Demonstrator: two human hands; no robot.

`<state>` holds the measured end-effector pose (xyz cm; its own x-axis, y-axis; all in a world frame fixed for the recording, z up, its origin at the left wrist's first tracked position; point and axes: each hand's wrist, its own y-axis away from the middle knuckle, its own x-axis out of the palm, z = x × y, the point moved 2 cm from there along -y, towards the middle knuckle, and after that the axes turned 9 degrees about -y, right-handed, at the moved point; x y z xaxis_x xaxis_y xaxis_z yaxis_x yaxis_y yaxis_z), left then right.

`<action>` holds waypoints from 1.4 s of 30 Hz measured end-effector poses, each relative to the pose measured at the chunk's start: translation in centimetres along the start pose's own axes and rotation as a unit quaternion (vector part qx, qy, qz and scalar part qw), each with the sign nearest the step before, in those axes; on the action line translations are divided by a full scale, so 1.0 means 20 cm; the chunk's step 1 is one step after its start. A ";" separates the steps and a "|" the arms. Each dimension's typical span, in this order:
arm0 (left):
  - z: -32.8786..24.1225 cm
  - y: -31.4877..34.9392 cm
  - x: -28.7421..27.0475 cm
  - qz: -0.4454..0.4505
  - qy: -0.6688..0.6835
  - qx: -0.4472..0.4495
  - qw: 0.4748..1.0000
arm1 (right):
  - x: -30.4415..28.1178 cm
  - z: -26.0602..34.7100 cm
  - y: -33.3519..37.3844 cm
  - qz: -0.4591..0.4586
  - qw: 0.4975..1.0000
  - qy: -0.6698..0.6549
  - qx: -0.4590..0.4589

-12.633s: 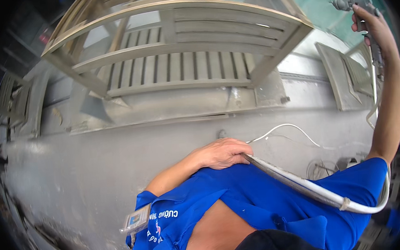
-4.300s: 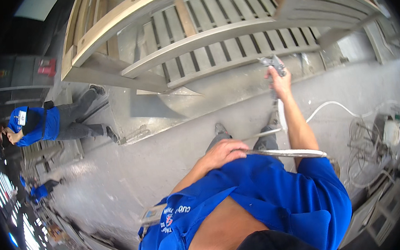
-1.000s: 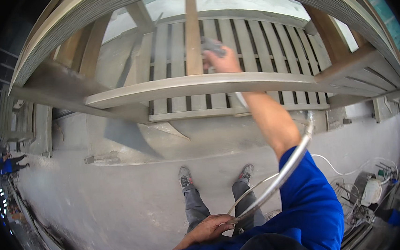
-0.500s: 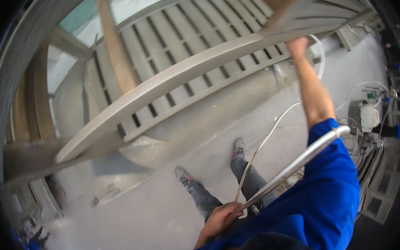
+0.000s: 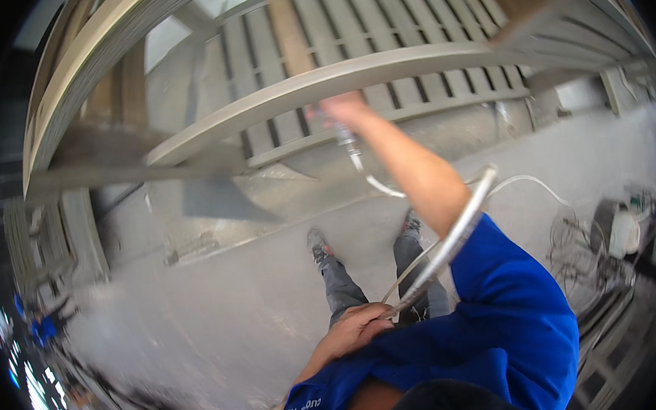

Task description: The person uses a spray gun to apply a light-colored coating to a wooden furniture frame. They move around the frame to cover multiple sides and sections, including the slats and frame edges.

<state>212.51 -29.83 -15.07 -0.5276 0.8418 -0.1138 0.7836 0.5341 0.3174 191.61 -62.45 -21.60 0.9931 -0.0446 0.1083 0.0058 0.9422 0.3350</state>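
My right hand (image 5: 342,113) reaches forward, closed round what looks like a spray gun (image 5: 346,137). Only its metal lower end shows; the rest is hidden by the hand and blur. A white hose (image 5: 372,183) hangs from that end. The hand is just below a curved wooden rail (image 5: 259,109), part of a large grey-brown wooden frame. Near my waist, my left hand (image 5: 359,326) is closed on a thicker pale hose (image 5: 443,251) that loops up past my right forearm. A thin cord runs beside it.
Grey slats (image 5: 399,30) form a panel behind the rail. An upright wooden post (image 5: 289,31) crosses the panel. At the right stand a white container (image 5: 624,228) and tangled hoses. Wooden frames (image 5: 41,235) lean at the left. A pale hose trails over the floor.
My right hand has swung left along the rail, from its right end to near its middle, bringing the gun and hose. The left hand stays at the waist. The view has shifted left.
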 end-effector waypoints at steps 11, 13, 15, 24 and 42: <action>-0.15 -0.05 0.02 0.056 -0.046 0.026 0.997 | -1.69 0.10 0.56 -0.406 0.754 0.516 -0.004; -0.19 -0.07 0.01 0.040 -0.060 0.057 0.996 | -1.95 0.20 0.77 -0.519 0.718 0.461 -0.055; -0.22 -0.08 0.00 0.052 -0.060 0.083 0.993 | -2.04 0.28 0.86 -0.540 0.703 0.463 -0.033; -0.29 0.08 -0.08 0.048 -0.072 0.094 0.992 | -0.78 0.10 0.74 -0.216 0.963 0.147 0.062; -0.56 -0.04 0.02 0.097 -0.167 0.071 0.979 | -1.51 -0.20 1.32 -0.483 0.815 0.309 -0.078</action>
<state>208.03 -30.79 -4.91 -0.2468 0.8945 -0.3727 0.9088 0.3472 0.2313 162.21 -34.95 -19.87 0.3848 -0.6607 -0.6446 0.7872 0.5995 -0.1445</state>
